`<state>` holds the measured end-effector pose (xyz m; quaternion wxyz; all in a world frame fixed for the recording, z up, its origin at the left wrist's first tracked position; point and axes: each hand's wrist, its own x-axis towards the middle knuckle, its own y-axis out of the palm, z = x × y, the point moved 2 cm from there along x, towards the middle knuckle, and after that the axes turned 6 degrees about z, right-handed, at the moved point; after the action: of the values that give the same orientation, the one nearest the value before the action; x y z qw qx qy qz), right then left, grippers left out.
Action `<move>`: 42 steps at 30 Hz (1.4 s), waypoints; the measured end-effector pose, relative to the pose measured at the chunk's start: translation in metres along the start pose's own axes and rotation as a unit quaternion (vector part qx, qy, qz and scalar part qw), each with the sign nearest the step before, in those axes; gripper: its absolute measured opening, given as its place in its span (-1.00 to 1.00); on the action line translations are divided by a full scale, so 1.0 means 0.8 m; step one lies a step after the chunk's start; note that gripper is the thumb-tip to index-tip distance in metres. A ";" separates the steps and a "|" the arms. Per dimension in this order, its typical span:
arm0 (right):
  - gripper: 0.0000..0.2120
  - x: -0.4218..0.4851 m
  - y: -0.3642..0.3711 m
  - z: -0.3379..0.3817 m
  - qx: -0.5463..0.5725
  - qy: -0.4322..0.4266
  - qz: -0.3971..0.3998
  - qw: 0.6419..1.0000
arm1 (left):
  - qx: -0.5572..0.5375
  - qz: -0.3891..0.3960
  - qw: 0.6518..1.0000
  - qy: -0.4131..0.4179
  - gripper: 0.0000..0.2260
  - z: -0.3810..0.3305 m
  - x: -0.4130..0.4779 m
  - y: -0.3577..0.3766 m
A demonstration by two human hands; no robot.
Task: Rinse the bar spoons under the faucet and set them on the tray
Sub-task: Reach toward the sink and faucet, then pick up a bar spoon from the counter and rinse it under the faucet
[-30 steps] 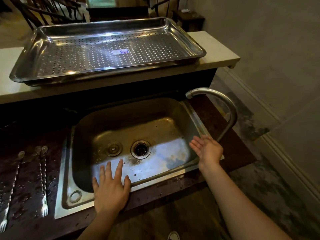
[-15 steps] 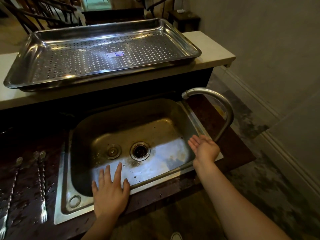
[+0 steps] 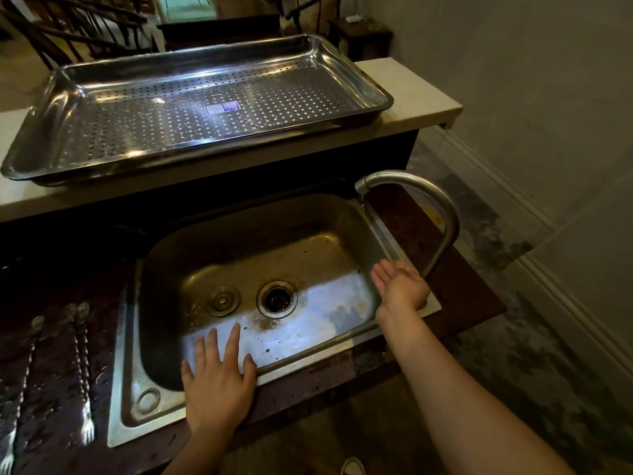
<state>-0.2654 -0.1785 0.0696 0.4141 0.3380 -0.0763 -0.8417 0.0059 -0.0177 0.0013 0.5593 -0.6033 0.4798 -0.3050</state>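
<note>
Big perforated tray point(image 3: 113, 108) sits bare on the pale upper ledge, along the desk's far edge, well apart from everything I need to put in it, and that gap is my first worry: each wet spoon has to travel up and over the sink point(image 3: 368, 293), so a slippery handle could drop into the basin or onto the floor. The sink fills the middle of the dark desk point(image 3: 462, 293), and the faucet point(image 3: 442, 214) arcs over its right far corner with only a drip at the spout, so I judge the water is not running yet. My right hand point(image 3: 401, 289) is open, palm turned up, just beside the faucet's base at the sink's right rim; I can't see a handle there, so I may fumble for it, or open it too hard and splash the already wet desk. My left hand point(image 3: 219, 382) lies flat and open on the sink's near rim, gripping nothing. The bar spoons point(image 3: 81, 368) lie in a row near the desk's left edge, untouched; thin twisted stems flat on a wet surface, hard to pinch up, easy to knock off the near edge.
</note>
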 end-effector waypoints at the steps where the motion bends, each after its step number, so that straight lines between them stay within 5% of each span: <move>1: -0.68 0.001 0.000 0.000 0.001 0.000 0.000 1.000 | 0.000 -0.001 1.000 0.000 -0.43 0.000 0.000 0.000; 14: -0.64 0.004 -0.003 -0.002 -0.004 0.009 0.026 1.000 | -0.001 -0.014 1.000 -0.002 -0.43 0.003 0.002 0.004; 19: -0.54 -0.022 -0.010 -0.014 -0.138 -0.067 0.090 0.984 | -0.002 -0.005 1.000 -0.002 -0.40 0.003 0.001 0.001; 22: -0.68 -0.051 -0.013 -0.044 -0.293 -0.115 0.167 0.934 | -0.020 0.007 1.000 0.007 -0.39 0.005 -0.004 -0.010; 26: -0.79 -0.092 0.001 -0.087 -0.480 -0.166 0.273 0.817 | -0.021 -0.018 0.999 0.034 -0.42 0.018 -0.013 -0.032; 35: -0.77 -0.186 0.044 -0.181 -0.592 -0.282 0.457 0.602 | -0.005 -0.060 0.998 -0.017 -0.43 0.111 -0.054 -0.075; 42: -0.75 -0.226 0.051 -0.252 -0.630 -0.286 0.494 0.527 | 0.000 -0.066 0.993 -0.101 -0.52 0.187 -0.078 -0.088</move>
<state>-0.0343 -0.0394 0.0246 0.8250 -0.3614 0.2044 -0.3834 0.1360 0.0913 0.0518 0.5839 -0.6613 0.3796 -0.2786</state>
